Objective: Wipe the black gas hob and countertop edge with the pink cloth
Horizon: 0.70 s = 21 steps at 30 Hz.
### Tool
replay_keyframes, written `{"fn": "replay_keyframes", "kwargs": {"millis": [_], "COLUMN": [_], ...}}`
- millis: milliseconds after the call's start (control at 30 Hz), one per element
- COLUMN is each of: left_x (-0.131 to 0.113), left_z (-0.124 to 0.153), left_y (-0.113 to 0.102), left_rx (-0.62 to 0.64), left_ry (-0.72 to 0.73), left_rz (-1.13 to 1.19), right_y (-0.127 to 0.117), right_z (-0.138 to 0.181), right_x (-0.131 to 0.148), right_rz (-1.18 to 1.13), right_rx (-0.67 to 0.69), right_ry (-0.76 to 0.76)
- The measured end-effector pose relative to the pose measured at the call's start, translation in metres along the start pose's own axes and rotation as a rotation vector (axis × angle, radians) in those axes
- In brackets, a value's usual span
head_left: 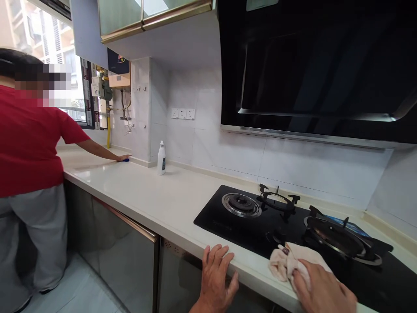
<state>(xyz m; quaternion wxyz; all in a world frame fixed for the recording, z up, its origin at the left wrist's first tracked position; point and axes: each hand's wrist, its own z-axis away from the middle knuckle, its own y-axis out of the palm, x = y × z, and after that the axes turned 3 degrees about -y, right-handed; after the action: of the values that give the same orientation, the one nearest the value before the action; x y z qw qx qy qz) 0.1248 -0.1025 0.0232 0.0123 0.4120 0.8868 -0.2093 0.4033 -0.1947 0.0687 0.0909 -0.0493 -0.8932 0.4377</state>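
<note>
My right hand (324, 287) grips a crumpled cream cloth (293, 263), which lies over the front edge of the black gas stove (241, 230) and the counter beside it. Part of the cloth is hidden under my fingers. With fingers stretched and a little apart, my left hand (217, 278) rests at the front edge of the white countertop (163, 195), holding nothing. On the stove, the left burner (241, 204) has no pan support on it. A black pan support (279, 201) stands at the back, and the right burner (335, 237) has another around it.
A white bottle (161, 160) stands upright on the counter. At the far left a person in a red shirt (29, 143) presses a blue item (125, 160) on the counter. The black range hood (312, 65) overhangs the stove; wall cabinets (156, 15) hang left of it.
</note>
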Motion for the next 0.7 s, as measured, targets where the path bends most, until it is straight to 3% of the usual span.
{"fn": "replay_keyframes", "kwargs": {"millis": [167,433,567,700], "left_x": [0.004,0.006,0.007,0.008], "left_z": [-0.001,0.000,-0.001,-0.001], "left_y": [0.001,0.002,-0.001,-0.006], "left_rx": [0.001,0.001,0.015,0.054], "left_ry": [0.055,0.051,0.046,0.018], "left_rz": [-0.042,-0.050,-0.013,0.023], "right_y": [0.014,0.037,0.028,0.021], "right_z": [-0.017,-0.039,-0.043,-0.036], "right_x": [0.057,0.103,0.103,0.071], "right_rz": [-0.126,-0.338,-0.479,-0.591], "right_rx": [-0.001,0.060,0.068,0.057], "right_ry": [-0.100,-0.184,-0.234,-0.197]}}
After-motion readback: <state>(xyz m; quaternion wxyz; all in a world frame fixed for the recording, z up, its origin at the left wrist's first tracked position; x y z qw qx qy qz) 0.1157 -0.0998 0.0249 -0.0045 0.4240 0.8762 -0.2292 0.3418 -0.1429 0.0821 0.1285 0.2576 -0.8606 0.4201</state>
